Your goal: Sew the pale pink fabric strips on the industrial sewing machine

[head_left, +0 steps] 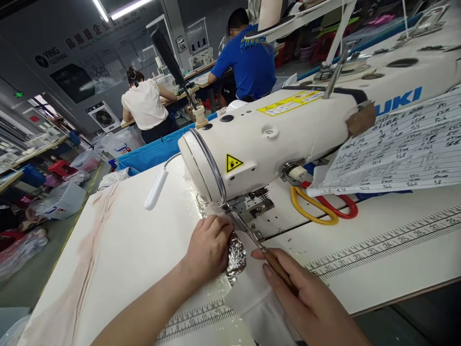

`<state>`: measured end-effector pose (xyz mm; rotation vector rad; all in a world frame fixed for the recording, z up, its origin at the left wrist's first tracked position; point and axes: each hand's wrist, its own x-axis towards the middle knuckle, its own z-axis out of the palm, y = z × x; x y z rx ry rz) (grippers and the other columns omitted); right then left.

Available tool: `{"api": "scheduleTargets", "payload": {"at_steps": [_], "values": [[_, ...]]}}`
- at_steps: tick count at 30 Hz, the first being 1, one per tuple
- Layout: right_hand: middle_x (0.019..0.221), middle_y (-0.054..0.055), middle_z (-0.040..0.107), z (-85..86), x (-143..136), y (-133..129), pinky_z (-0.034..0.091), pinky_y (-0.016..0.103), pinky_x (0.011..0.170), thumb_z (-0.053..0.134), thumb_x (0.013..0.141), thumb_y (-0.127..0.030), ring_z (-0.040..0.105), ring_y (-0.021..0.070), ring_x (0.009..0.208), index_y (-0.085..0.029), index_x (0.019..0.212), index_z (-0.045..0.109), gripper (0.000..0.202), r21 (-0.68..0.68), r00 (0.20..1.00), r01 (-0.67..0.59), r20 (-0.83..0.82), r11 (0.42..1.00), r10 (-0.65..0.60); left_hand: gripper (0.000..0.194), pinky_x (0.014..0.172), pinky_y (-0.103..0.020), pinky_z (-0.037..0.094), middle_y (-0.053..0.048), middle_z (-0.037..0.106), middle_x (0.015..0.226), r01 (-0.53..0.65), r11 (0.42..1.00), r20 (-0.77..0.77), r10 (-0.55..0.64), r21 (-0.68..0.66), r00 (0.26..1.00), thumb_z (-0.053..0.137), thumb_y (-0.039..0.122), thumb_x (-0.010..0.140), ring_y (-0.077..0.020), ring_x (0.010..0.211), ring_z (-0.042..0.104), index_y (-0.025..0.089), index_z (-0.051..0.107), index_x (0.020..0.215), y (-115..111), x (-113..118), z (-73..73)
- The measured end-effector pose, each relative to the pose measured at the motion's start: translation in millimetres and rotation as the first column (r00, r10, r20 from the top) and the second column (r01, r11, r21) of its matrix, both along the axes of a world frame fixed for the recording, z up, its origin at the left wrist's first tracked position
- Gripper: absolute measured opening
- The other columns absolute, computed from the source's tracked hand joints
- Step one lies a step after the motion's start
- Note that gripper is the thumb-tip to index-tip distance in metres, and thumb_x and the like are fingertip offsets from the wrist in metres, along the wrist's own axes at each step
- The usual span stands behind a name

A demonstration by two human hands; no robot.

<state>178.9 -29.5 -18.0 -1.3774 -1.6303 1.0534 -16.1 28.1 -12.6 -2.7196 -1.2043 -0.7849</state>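
Observation:
My left hand (210, 247) is closed, its curled fingers pressed on a bit of sheer white fabric (215, 209) at the needle end of the white sewing machine (266, 139). In my right hand (306, 288) is an awl (275, 264) with a wooden handle and a metal shaft. Its shaft points up and left to the presser foot area, close to my left fingertips; the tip itself is hard to make out. Shiny silver foil-like tape (236, 257) covers the bed between my hands. White cloth (261, 302) hangs over the table edge below my right hand.
Scissors with yellow and red handles (315, 206) lie under a handwritten sheet (399, 144) at the right. A white lamp (157, 190) on a flexible neck stands left of the machine head. Pale pink fabric (88, 259) drapes across the table's left. Two people work at machines beyond.

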Motion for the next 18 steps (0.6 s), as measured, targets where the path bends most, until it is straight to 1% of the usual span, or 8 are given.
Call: {"api": "scheduleTargets", "payload": {"at_steps": [2,4,7,10,12,15,16,18], "values": [[0.092,0.005,0.071,3.4,-2,4,0.055,0.026,0.07,0.041,0.095,-0.042,0.069,0.0228,0.09,-0.025,0.098,0.06,0.026,0.054,0.999,0.008,0.031,0.998,-0.01,0.033,0.075,-0.043,0.053,-0.014,0.061,0.108,-0.029,0.999,-0.023,0.028,-0.016,0.999,0.04,0.007,0.086,-0.0263,0.095,0.054,0.013,0.051,0.116,1,0,-0.2],[0.083,0.004,0.069,4.2,-4,7,0.054,0.025,0.063,0.038,0.096,-0.038,0.069,0.0215,0.082,-0.025,0.094,0.058,0.023,0.1,0.998,-0.009,0.063,0.995,0.003,0.033,0.076,-0.044,0.053,-0.015,0.059,0.109,-0.051,0.998,-0.044,0.05,-0.029,0.998,0.04,0.007,0.085,-0.0271,0.096,0.053,0.011,0.052,0.116,2,0,-0.3],[0.076,0.001,0.067,-1.3,-5,10,0.052,0.023,0.058,0.036,0.098,-0.036,0.067,0.0185,0.07,-0.026,0.092,0.054,0.021,0.166,0.993,-0.045,0.112,0.985,0.027,0.032,0.077,-0.044,0.053,-0.015,0.058,0.109,-0.09,0.995,-0.079,0.086,-0.046,0.993,0.042,0.009,0.085,-0.028,0.097,0.051,0.01,0.054,0.114,3,0,-0.5],[0.075,0.0,0.066,-9.3,-5,11,0.051,0.022,0.056,0.036,0.1,-0.035,0.066,0.0174,0.065,-0.026,0.097,0.053,0.02,0.261,0.99,-0.048,0.139,0.964,0.012,0.032,0.079,-0.044,0.052,-0.015,0.057,0.111,-0.132,0.989,-0.11,0.125,-0.064,0.986,0.043,0.01,0.084,-0.0284,0.099,0.051,0.011,0.055,0.113,5,1,0.0],[0.078,0.001,0.067,-11.8,-4,11,0.052,0.021,0.057,0.037,0.1,-0.033,0.068,0.0173,0.067,-0.026,0.099,0.054,0.018,0.315,0.988,-0.056,0.155,0.947,0.007,0.032,0.08,-0.044,0.052,-0.015,0.057,0.112,-0.15,0.986,-0.131,0.139,-0.076,0.982,0.043,0.011,0.084,-0.0286,0.1,0.051,0.01,0.056,0.114,6,2,0.6],[0.086,0.001,0.07,-11.7,-2,9,0.054,0.019,0.061,0.038,0.101,-0.031,0.07,0.0163,0.076,-0.026,0.104,0.054,0.017,0.326,0.979,-0.103,0.202,0.94,0.038,0.033,0.081,-0.043,0.051,-0.016,0.058,0.113,-0.166,0.982,-0.161,0.151,-0.085,0.975,0.043,0.013,0.086,-0.0288,0.101,0.05,0.007,0.056,0.115,6,2,1.4],[0.09,0.002,0.071,-11.8,-2,7,0.055,0.018,0.063,0.039,0.101,-0.031,0.071,0.0163,0.08,-0.026,0.108,0.054,0.018,0.336,0.975,-0.125,0.214,0.933,0.053,0.032,0.082,-0.043,0.051,-0.016,0.058,0.113,-0.168,0.982,-0.167,0.152,-0.085,0.974,0.042,0.013,0.088,-0.0287,0.102,0.05,0.006,0.056,0.116,6,2,1.4],[0.098,0.004,0.072,-13.5,0,2,0.057,0.018,0.066,0.041,0.1,-0.034,0.071,0.0174,0.087,-0.025,0.112,0.055,0.02,0.391,0.974,-0.118,0.226,0.913,0.029,0.032,0.085,-0.041,0.05,-0.016,0.058,0.114,-0.17,0.982,-0.18,0.152,-0.087,0.972,0.04,0.015,0.09,-0.0278,0.103,0.05,0.006,0.057,0.116,6,1,1.4]]}}
